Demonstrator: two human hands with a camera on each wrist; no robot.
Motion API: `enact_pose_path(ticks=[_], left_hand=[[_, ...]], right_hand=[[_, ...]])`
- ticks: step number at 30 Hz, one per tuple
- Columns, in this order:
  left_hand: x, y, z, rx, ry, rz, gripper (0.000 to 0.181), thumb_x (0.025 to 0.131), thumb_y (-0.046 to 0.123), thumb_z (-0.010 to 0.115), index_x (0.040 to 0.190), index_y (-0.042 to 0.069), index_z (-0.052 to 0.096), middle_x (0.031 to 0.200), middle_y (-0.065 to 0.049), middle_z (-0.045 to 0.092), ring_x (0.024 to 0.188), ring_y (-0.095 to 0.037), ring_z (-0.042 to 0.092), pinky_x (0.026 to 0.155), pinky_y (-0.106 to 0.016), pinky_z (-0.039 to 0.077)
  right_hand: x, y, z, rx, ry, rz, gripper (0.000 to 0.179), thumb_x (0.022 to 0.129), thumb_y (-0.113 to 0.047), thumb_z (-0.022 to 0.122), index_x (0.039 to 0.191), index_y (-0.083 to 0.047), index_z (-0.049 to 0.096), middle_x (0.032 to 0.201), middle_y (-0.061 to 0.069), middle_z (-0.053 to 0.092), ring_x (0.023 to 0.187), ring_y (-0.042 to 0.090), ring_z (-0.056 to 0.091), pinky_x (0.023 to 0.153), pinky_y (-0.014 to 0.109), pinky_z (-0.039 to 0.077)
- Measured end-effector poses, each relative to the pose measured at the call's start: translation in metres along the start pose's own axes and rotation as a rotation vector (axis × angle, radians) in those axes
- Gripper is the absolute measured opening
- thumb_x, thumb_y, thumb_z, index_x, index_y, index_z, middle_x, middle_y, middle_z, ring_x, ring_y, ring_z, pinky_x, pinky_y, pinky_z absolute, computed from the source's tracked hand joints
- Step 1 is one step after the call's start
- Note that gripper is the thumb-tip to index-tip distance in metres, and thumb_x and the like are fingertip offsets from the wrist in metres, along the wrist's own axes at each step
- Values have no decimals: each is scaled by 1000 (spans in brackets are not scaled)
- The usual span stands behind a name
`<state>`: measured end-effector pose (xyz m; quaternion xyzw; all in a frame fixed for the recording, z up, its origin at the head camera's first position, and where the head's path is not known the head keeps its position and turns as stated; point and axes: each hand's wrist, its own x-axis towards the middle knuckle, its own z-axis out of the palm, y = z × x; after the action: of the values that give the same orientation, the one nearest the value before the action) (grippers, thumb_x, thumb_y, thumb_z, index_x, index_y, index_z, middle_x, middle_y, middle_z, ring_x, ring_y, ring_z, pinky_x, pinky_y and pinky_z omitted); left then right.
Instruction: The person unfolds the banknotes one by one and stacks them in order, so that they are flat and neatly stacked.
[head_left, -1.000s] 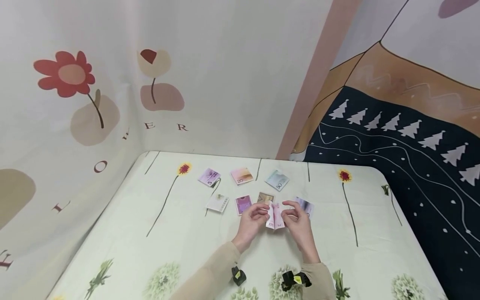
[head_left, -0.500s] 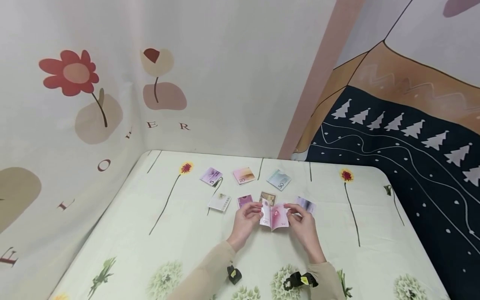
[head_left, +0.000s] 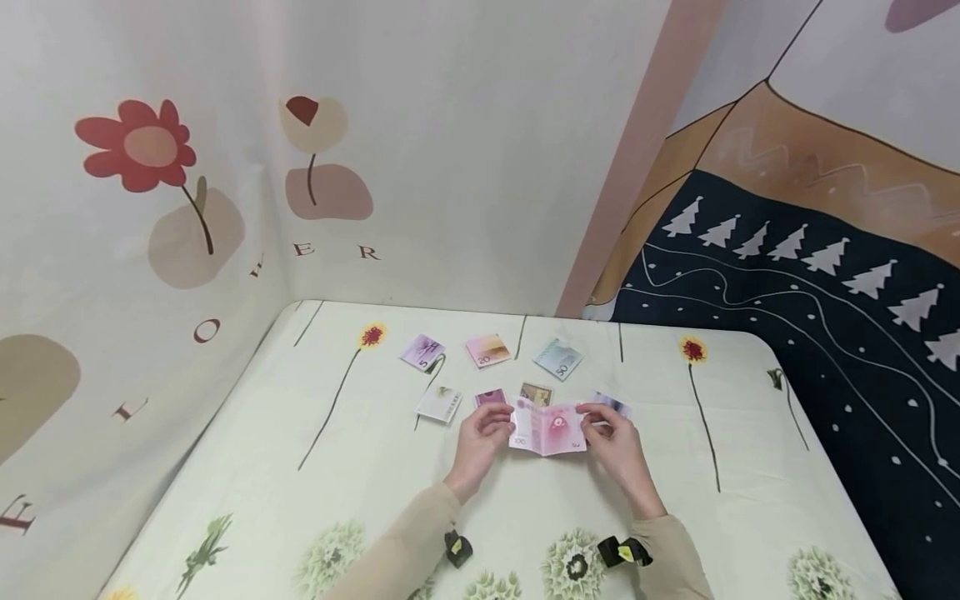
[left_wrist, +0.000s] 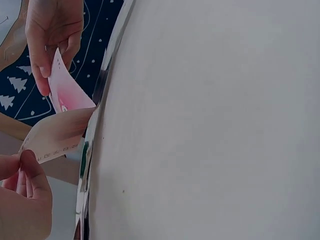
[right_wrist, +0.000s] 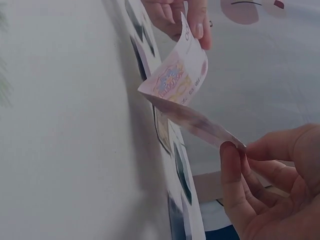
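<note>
Between both hands a pink 100 banknote (head_left: 547,429) is held partly unfolded, with a crease down its middle. My left hand (head_left: 478,442) pinches its left edge between thumb and fingers. The right edge is pinched by my right hand (head_left: 617,446). In the left wrist view the note (left_wrist: 57,132) bends in a V, and the right wrist view shows the note (right_wrist: 182,75) raised off the table. Just behind it lie a brown banknote (head_left: 537,393) and a purple banknote (head_left: 491,397), both partly covered. Another bluish-purple note (head_left: 611,403) is partly hidden behind the right hand.
Farther back on the flower-print tablecloth (head_left: 337,492) lie a violet 5 note (head_left: 423,352), an orange 20 note (head_left: 487,351) and a blue-green 50 note (head_left: 558,358). A pale folded note (head_left: 439,405) lies left of the hands. Printed curtains (head_left: 450,167) hang behind the table.
The hands have moved apart, left hand to the left and right hand to the right. The pink banknote between them has opened from a narrow fold to a wide, shallow V.
</note>
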<state>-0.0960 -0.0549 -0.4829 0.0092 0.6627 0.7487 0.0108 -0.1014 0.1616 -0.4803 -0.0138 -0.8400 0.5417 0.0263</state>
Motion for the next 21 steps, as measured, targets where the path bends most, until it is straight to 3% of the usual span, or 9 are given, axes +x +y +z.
enact_pose_path(ticks=[5,12,19,21], left_hand=[[1,-1,-4,10,5,-16,28,82,-17,59,110,-15,57,105,-27,62,93,-26,62,80,-20,52],[0,2,-9,14,11,-22,28,82,-17,59,111,-15,57,105,-26,61,96,-35,62,80,-21,52],[2,0,-16,64,4,-15,29,82,-17,59,111,-16,56,106,-29,60,94,-33,63,80,-21,53],[5,-7,-19,63,6,-18,29,82,-17,59,111,-16,56,106,-28,60,93,-32,63,80,-22,53]], right_hand=[[4,6,-3,-4,-17,-28,21,88,5,60,107,2,68,92,13,63,76,17,61,60,21,50],[7,8,-6,33,-37,-28,21,87,7,61,106,4,67,90,13,62,74,16,62,60,21,51],[9,9,-9,67,-71,-9,22,87,9,61,107,5,67,91,14,61,74,15,62,60,22,52],[10,9,-10,62,-77,-6,22,87,8,62,108,5,66,91,14,61,74,15,62,60,21,52]])
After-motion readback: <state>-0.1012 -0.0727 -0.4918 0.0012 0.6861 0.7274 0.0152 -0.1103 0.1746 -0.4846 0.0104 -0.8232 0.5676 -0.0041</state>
